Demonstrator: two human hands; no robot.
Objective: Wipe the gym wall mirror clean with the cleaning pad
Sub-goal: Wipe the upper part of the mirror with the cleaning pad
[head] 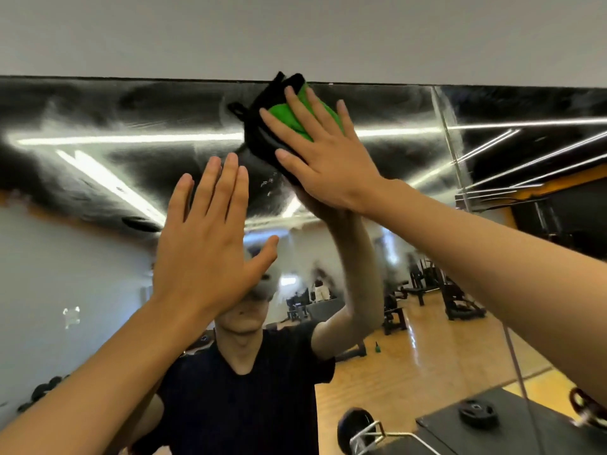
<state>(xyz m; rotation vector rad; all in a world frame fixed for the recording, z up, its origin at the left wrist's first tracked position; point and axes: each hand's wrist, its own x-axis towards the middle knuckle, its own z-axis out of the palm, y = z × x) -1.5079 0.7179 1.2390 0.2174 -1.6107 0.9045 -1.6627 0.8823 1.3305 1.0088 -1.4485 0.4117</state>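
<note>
The right hand (323,152) presses the green and black cleaning pad (282,116) flat, fingers spread wide, high on the wall mirror (98,133) touching its top edge, so smeary glass lies below and left, where the left hand (210,238) rests flat, holding nothing.

The cleaning pad (282,116) lies against the mirror (98,198) at its top edge, under the right hand (325,159). The left hand (210,241) lies flat on the mirror, lower and to the left of the pad
</note>
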